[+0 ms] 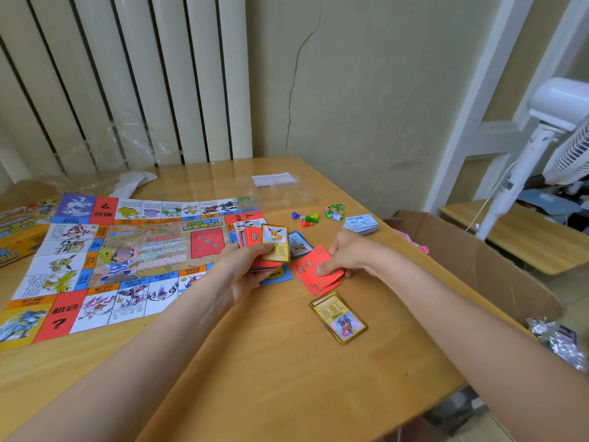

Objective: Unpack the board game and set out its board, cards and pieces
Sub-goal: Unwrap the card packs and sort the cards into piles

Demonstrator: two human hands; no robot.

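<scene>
Nearest on the wooden desk [261, 362]: a small stack of gold-bordered cards [338, 317], face up, top one yellow with a purple creature picture.

Beyond it, right hand [345, 255], fingers curled, pinching a red card [314, 266] printed with question marks, atop a loose pile of red cards [322, 283].

Left hand [245, 269], grip closed on a fanned deck [256, 247] of red and blue cards, thumb on a gold-framed card [275, 242] showing a brown fox-like creature; "机" readable on one red back.

To the left, unfolded paper board [105, 260] lying flat, red "?" corner squares, creature spaces, prices such as "2000元".

Farther back: blue, green and red pawns [305, 217] with a white die [301, 217], green tokens [334, 212], a stack of pale blue play money [361, 223], a clear plastic case [275, 193], game box [19, 228] at far left edge.
</scene>
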